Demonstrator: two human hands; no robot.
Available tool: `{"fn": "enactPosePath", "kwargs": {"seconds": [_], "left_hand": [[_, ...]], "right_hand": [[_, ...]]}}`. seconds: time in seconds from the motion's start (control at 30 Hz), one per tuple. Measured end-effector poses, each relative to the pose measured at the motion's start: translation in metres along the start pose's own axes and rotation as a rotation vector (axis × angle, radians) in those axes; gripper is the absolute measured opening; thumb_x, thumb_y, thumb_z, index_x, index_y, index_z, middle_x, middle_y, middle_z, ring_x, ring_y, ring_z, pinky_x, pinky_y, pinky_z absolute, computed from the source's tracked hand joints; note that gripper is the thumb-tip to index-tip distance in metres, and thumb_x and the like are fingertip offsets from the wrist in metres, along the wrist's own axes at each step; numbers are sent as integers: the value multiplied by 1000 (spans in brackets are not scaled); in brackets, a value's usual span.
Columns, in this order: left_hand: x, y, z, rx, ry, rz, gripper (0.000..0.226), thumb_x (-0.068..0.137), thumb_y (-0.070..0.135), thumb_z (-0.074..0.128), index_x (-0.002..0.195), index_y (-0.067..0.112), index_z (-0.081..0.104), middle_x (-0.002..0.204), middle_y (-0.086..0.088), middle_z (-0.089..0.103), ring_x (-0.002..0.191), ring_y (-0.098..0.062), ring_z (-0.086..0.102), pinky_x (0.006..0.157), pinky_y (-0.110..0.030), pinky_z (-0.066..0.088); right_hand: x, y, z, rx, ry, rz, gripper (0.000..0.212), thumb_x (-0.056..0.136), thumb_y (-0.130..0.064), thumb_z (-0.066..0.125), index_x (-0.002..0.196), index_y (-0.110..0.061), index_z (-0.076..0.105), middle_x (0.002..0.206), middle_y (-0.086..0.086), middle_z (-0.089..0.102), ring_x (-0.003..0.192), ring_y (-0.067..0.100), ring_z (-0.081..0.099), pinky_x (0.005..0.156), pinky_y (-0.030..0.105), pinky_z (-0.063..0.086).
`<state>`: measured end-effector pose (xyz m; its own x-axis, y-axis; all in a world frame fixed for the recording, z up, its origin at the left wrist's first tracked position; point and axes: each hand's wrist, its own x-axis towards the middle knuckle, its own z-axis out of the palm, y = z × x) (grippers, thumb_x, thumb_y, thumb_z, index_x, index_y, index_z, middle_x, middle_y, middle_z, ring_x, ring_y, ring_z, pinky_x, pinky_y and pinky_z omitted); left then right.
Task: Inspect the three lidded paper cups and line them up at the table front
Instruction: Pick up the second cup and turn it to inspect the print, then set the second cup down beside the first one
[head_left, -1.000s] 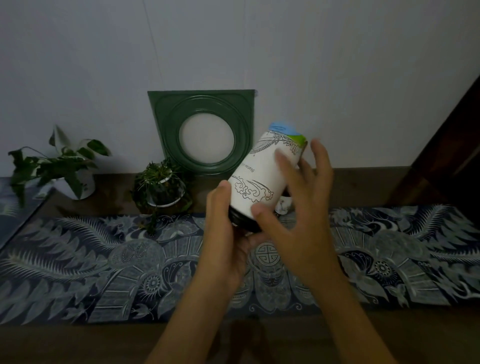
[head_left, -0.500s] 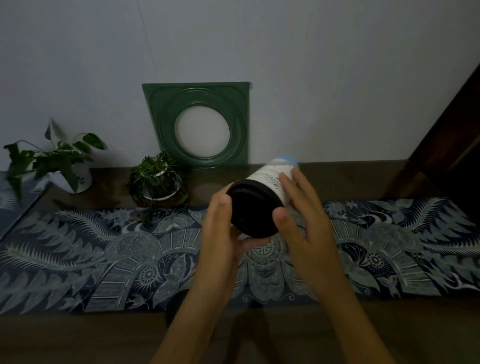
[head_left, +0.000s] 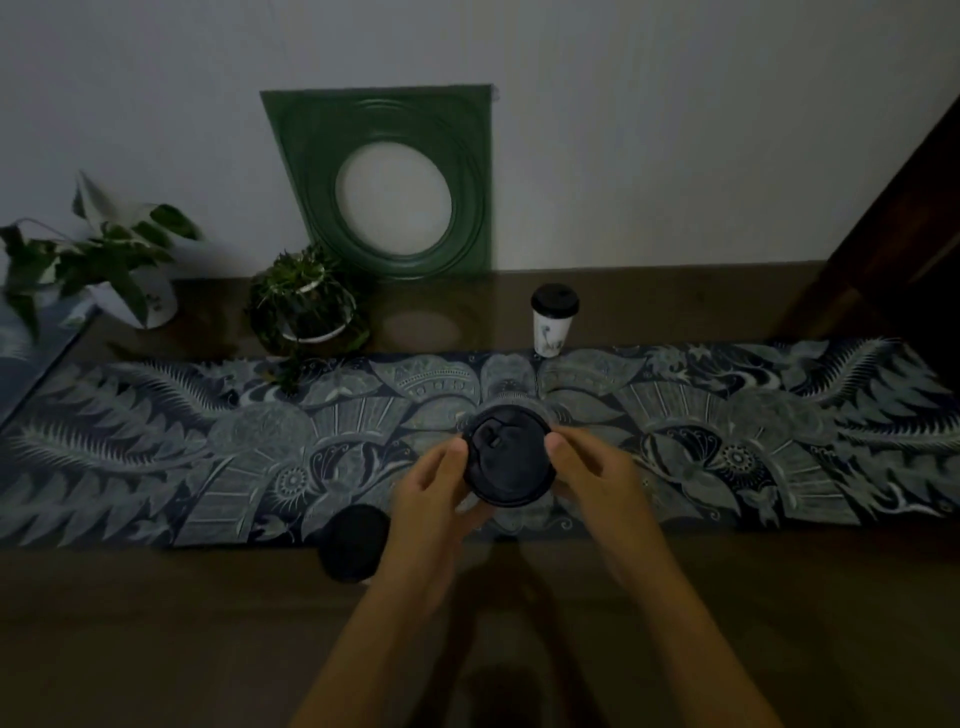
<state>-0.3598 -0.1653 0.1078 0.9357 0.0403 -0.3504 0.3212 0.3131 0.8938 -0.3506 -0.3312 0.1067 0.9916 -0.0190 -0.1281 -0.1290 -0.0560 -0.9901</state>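
A paper cup with a black lid (head_left: 508, 456) is held upright between both hands over the middle of the patterned runner; only its lid faces me. My left hand (head_left: 434, 491) grips its left side and my right hand (head_left: 597, 467) its right side. A second cup (head_left: 354, 543) stands near the table front to the left, seen as a dark lid, partly behind my left wrist. A third white cup with a black lid (head_left: 554, 321) stands far back on the bare wood behind the runner.
A blue patterned runner (head_left: 727, 441) crosses the brown table (head_left: 156, 623). A green square frame (head_left: 387, 182) leans on the wall. Two potted plants (head_left: 306, 306) (head_left: 104, 265) stand at the back left. Dark wooden furniture (head_left: 904, 234) rises at the right.
The held cup has come down from in front of the wall and turned from tilted, side showing, to upright with its lid toward me. The view has tipped downward, revealing the other two cups.
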Motion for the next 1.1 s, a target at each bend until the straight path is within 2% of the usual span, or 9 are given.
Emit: {"fn": "enactPosePath", "kwargs": {"seconds": [0.07, 0.17, 0.23, 0.33, 0.43, 0.53, 0.7, 1.0, 1.1], "left_hand": [[-2, -14, -4, 9, 13, -42, 25, 99, 28, 55, 110, 12, 70, 104, -1, 78, 100, -24, 74, 80, -39, 63], [-1, -37, -13, 45, 49, -93, 26, 99, 24, 55, 113, 7, 69, 111, -11, 75, 100, -26, 74, 78, -37, 63], [1, -52, -18, 52, 81, -145, 24, 99, 24, 55, 113, 9, 68, 115, -13, 72, 100, -26, 74, 87, -46, 61], [7, -72, -23, 29, 121, -211, 18, 99, 23, 57, 108, 13, 68, 116, -17, 70, 101, -33, 72, 94, -59, 54], [12, -88, -26, 55, 153, -239, 12, 100, 22, 56, 102, 16, 66, 113, -16, 68, 99, -32, 70, 88, -50, 58], [15, -101, -29, 58, 154, -273, 12, 100, 21, 55, 101, 15, 64, 112, -15, 66, 105, -31, 66, 79, -42, 59], [20, -119, -35, 61, 165, -317, 12, 100, 20, 54, 98, 16, 65, 111, -13, 65, 106, -29, 63, 67, -37, 56], [18, -134, -39, 61, 186, -335, 12, 100, 23, 56, 101, 17, 66, 110, -10, 67, 103, -28, 66, 75, -38, 57], [18, -136, -40, 76, 171, -318, 12, 99, 25, 58, 103, 18, 66, 113, -10, 67, 106, -27, 66, 80, -40, 57]], "right_hand": [[-3, 17, 0, 48, -7, 66, 23, 83, -49, 58, 99, -36, 69, 105, -10, 72, 101, 10, 70, 85, 31, 59], [-7, 46, 1, 82, 7, 177, 35, 82, -50, 60, 105, -27, 71, 108, -2, 73, 101, 16, 71, 88, 38, 59], [-9, 64, 2, 89, 25, 237, 38, 85, -46, 61, 110, -20, 70, 109, 3, 73, 100, 17, 71, 88, 37, 59], [-13, 86, 5, 150, 12, 327, 27, 94, -33, 60, 112, -14, 69, 111, 8, 72, 101, 20, 71, 88, 39, 60], [-13, 106, 6, 156, 5, 385, 20, 95, -33, 60, 107, -20, 70, 112, 8, 71, 101, 21, 71, 87, 39, 60], [-13, 121, 7, 177, 9, 448, 22, 96, -32, 60, 109, -17, 70, 115, 10, 70, 104, 22, 70, 82, 36, 61], [-17, 133, 7, 220, 6, 502, 20, 97, -27, 59, 111, -16, 67, 115, 10, 67, 103, 23, 68, 71, 29, 60], [-17, 146, 6, 215, -16, 536, 15, 97, -30, 58, 107, -22, 66, 116, 9, 67, 106, 23, 67, 81, 35, 60], [-16, 146, 3, 212, -34, 540, 20, 97, -32, 57, 112, -20, 65, 117, 8, 66, 108, 23, 66, 89, 42, 58]]}}
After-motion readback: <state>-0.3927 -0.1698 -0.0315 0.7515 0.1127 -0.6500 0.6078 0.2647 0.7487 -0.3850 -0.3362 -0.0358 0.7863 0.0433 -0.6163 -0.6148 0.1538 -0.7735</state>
